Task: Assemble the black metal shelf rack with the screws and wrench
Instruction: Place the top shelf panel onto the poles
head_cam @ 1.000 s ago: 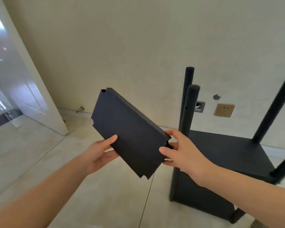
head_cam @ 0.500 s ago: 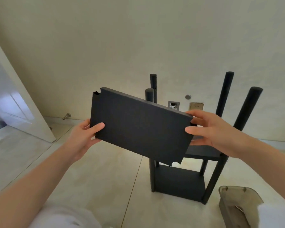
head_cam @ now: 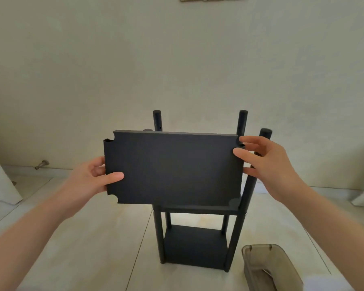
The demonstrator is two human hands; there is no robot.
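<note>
We're on the shelf-fitting step: shelf (head_cam: pixel 172 166) sits mid-frame, left hand (head_cam: pixel 90 179) pinching its left edge, right hand (head_cam: pixel 267 162) pinching the right (thumbs in front). Next: level it, match corner notches w/ rack (head_cam: pixel 194 244) posts (head_cam: pixel 243 122), lower.

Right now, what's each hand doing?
Left hand: grips the shelf panel by its left edge.
Right hand: pinches the same panel's right edge.

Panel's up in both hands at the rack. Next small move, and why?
Probably tip the shelf panel flat and ease it down between the posts. Left hand and right hand grip its ends, its face tilts toward the camera before the post tops, and its corner notches look cut to fit them.
</note>
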